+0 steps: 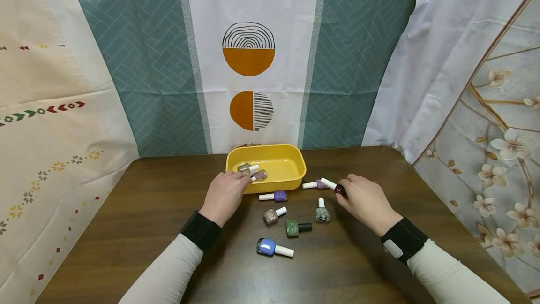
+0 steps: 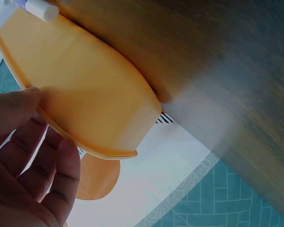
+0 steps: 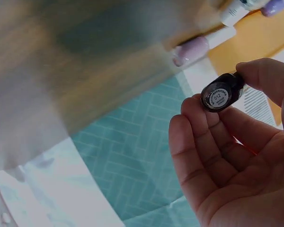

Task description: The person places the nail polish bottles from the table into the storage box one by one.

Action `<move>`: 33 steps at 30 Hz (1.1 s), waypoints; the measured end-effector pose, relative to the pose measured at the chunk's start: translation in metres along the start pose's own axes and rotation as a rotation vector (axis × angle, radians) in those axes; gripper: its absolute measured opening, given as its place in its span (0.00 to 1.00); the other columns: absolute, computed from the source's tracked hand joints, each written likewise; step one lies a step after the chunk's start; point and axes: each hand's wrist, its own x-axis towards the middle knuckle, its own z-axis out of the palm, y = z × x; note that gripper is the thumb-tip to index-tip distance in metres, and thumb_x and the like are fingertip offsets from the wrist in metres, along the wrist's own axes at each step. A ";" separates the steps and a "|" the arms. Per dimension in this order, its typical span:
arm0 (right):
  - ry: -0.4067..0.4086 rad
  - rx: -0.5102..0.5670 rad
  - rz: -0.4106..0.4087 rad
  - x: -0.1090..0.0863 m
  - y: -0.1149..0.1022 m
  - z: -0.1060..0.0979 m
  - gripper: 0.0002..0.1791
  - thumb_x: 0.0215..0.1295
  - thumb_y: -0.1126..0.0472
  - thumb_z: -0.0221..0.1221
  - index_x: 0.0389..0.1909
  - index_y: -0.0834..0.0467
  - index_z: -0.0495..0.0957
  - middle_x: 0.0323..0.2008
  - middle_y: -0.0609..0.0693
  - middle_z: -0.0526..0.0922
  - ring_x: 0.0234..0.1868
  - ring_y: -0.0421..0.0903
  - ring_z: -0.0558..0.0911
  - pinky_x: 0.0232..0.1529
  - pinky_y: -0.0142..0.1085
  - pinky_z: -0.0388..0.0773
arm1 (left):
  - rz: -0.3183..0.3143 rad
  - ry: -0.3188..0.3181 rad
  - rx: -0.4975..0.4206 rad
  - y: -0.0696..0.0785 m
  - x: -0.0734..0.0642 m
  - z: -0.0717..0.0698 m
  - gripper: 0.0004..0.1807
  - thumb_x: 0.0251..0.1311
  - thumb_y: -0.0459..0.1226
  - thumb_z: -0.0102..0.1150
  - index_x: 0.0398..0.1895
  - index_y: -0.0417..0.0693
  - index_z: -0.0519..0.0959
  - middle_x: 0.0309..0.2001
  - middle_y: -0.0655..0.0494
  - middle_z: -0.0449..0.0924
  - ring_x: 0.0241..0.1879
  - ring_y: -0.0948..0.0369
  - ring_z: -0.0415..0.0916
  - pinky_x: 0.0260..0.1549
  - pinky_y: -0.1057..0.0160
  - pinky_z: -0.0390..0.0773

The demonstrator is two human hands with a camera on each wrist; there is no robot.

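My left hand is at the near left corner of a yellow plastic basket, thumb on the outer wall and fingers curled over the rim. Inside the basket lie a clear glittery nail polish bottle and a mauve one, its white cap close to my left fingertips. My right hand pinches a dark nail polish bottle between thumb and fingers, above the table. Its base label reads 012, and its white cap points left toward the basket.
On the brown table lie more polish bottles: lilac, purple, glittery brown, speckled grey, green and blue. A patterned curtain hangs behind the table.
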 end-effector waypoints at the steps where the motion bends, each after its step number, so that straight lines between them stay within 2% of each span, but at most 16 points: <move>1: -0.006 0.000 0.000 0.003 -0.002 -0.001 0.09 0.65 0.61 0.77 0.37 0.60 0.87 0.28 0.46 0.76 0.27 0.44 0.75 0.26 0.41 0.77 | -0.001 0.000 -0.002 0.000 0.000 0.000 0.12 0.65 0.30 0.78 0.50 0.50 0.93 0.47 0.54 0.92 0.45 0.51 0.86 0.47 0.53 0.85; 11: -0.017 -0.013 -0.041 0.030 -0.019 -0.006 0.11 0.66 0.60 0.78 0.39 0.62 0.87 0.29 0.48 0.76 0.28 0.46 0.74 0.29 0.40 0.78 | -0.010 -0.007 0.018 0.000 0.000 0.000 0.13 0.64 0.30 0.79 0.51 0.51 0.93 0.47 0.54 0.93 0.45 0.52 0.86 0.47 0.53 0.85; 17: -0.054 -0.017 -0.041 0.045 -0.029 -0.007 0.12 0.67 0.58 0.77 0.40 0.62 0.88 0.30 0.49 0.77 0.29 0.46 0.75 0.30 0.40 0.80 | -0.016 -0.026 0.017 0.001 0.000 0.000 0.15 0.64 0.30 0.79 0.52 0.51 0.93 0.48 0.55 0.93 0.46 0.52 0.85 0.48 0.55 0.84; 27: -0.050 -0.013 -0.082 0.066 -0.041 -0.004 0.12 0.69 0.57 0.76 0.40 0.62 0.87 0.30 0.50 0.78 0.30 0.47 0.75 0.32 0.40 0.82 | 0.007 0.015 0.010 0.001 -0.002 0.003 0.13 0.65 0.29 0.78 0.50 0.51 0.93 0.45 0.54 0.93 0.43 0.52 0.85 0.43 0.54 0.84; 33: -0.079 -0.033 -0.076 0.083 -0.047 -0.002 0.13 0.69 0.56 0.76 0.41 0.62 0.88 0.29 0.50 0.78 0.30 0.48 0.75 0.34 0.39 0.82 | 0.007 0.029 0.017 0.000 -0.001 0.003 0.12 0.65 0.30 0.78 0.49 0.51 0.93 0.46 0.55 0.93 0.43 0.52 0.86 0.44 0.53 0.85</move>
